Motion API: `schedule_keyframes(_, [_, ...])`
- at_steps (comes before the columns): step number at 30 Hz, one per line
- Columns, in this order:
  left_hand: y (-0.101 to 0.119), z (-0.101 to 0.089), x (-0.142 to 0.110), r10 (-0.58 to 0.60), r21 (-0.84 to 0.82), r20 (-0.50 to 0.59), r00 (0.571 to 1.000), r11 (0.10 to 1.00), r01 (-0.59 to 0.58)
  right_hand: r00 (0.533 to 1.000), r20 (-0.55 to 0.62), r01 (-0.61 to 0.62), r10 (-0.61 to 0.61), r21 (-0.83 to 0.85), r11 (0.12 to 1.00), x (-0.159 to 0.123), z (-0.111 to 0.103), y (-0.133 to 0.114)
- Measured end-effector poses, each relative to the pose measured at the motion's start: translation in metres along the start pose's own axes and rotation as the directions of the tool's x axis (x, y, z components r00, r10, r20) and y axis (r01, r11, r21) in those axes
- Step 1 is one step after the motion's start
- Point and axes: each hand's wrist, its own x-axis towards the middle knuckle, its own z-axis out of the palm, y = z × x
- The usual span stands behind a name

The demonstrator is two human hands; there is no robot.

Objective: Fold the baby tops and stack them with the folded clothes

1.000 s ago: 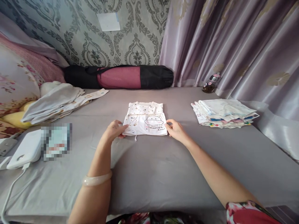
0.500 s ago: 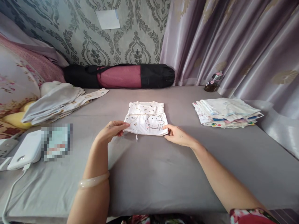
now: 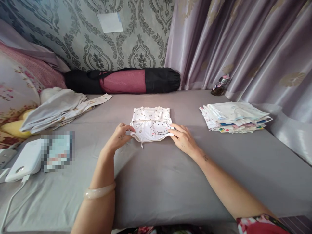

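A small white baby garment, folded into a rough square, lies at the middle of the grey sheet. Its upper strip has a tiny scattered print, and its lower part bears a cartoon animal with lettering. A thin string hangs from its near edge. At its left side my left hand pinches the near corner between thumb and fingers. My right hand grips the right near corner, fingers on top and partly covering the lettering. Between the two hands the near edge bows slightly upward.
A pile of folded clothes sits to the right, with a bottle behind it. Loose garments lie on the left, near a white power bank with a cable. A long black-and-pink bag lies along the wall.
My right hand has shifted its fingers further over the top of the garment's right edge. The near edge has lifted and curved, where it lay straighter before.
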Motion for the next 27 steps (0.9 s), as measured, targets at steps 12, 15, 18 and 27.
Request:
schedule_keyframes(12, [0.002, -0.013, -0.004, 0.187, -0.134, 0.233, 0.954, 0.978, -0.159, 0.985, 0.138, 0.069, -0.107, 0.255, 0.964, 0.003, -0.01, 0.017])
schedule_keyframes(15, [0.005, -0.02, -0.006, 0.19, -0.16, 0.272, 0.943, 0.976, -0.15, 0.979, 0.181, 0.044, -0.092, 0.256, 0.966, 0.004, -0.022, 0.016])
schedule_keyframes(18, [0.01, -0.026, -0.009, 0.188, -0.179, 0.325, 0.927, 0.975, -0.135, 0.963, 0.256, 0.01, -0.08, 0.264, 0.964, 0.004, -0.035, 0.014])
schedule_keyframes(27, [0.032, -0.04, -0.022, 0.241, -0.344, 0.566, 0.789, 0.938, -0.039, 0.844, 0.536, -0.232, 0.003, 0.359, 0.904, -0.001, -0.069, 0.009])
